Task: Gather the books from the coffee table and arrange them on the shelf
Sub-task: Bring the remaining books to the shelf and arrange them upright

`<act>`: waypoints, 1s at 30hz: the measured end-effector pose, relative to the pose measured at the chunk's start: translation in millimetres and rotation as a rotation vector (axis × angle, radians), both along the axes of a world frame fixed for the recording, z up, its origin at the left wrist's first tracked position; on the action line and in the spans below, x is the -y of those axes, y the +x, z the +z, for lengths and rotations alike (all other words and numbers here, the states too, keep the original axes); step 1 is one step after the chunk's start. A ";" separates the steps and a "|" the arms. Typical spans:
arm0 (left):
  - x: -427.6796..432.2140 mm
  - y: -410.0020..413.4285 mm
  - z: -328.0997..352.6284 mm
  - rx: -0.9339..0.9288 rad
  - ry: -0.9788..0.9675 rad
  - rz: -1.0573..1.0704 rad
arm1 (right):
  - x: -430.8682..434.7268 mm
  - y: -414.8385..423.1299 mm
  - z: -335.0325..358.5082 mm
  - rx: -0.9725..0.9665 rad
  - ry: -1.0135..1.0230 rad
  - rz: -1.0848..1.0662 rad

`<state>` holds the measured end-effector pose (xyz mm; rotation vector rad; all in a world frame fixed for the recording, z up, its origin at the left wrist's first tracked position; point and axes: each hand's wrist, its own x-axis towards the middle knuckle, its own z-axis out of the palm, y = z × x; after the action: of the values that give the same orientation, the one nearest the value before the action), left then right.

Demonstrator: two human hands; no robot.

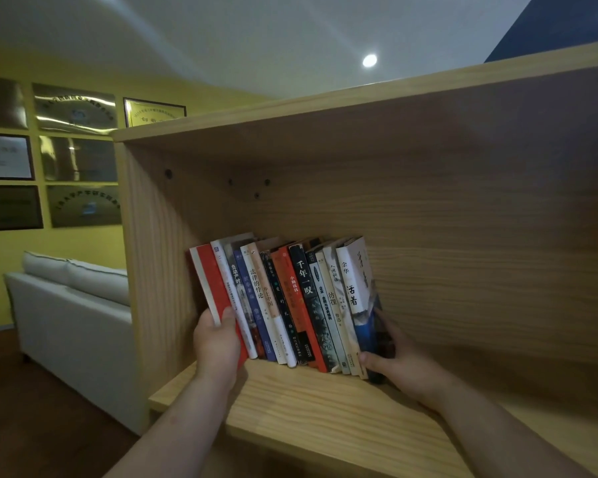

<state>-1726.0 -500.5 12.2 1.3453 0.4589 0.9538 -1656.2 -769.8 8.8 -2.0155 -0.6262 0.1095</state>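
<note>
A row of several books (290, 298) stands spines-out on the wooden shelf board (308, 401), leaning slightly left. My left hand (218, 343) clasps the left end of the row, thumb across the red-and-white book (206, 281). My right hand (399, 360) presses against the right end, fingers on the cover of the white and blue book (358, 288). Both hands squeeze the row between them. The books' lower right corner is partly hidden by my right hand.
The shelf compartment has a wooden left wall (152, 270), a back panel (463, 219) and open board space to the right of the books. A white sofa (69, 305) stands left of the shelf, under framed plaques (76, 108) on a yellow wall.
</note>
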 end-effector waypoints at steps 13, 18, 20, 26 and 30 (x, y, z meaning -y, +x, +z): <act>6.4 -123.3 1.0 0.220 -0.101 -0.168 | -1.9 -18.7 9.9 -0.029 0.053 -0.035; 21.3 -143.5 15.1 0.247 -0.118 -0.354 | 1.0 -42.8 15.7 0.001 0.119 -0.088; 27.4 -148.0 17.5 0.215 -0.055 -0.396 | 5.5 -55.2 22.4 0.025 0.214 -0.162; 54.5 -153.3 26.9 0.151 0.096 -0.492 | 13.2 -105.7 54.0 0.035 0.279 -0.002; 91.3 -151.0 30.7 0.117 -0.098 -0.578 | 17.8 -136.0 60.5 -0.099 0.412 0.189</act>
<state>-1877.0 -591.9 42.9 1.2267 0.0150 0.5176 -1792.2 -787.6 69.2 -1.5437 -0.7114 0.1766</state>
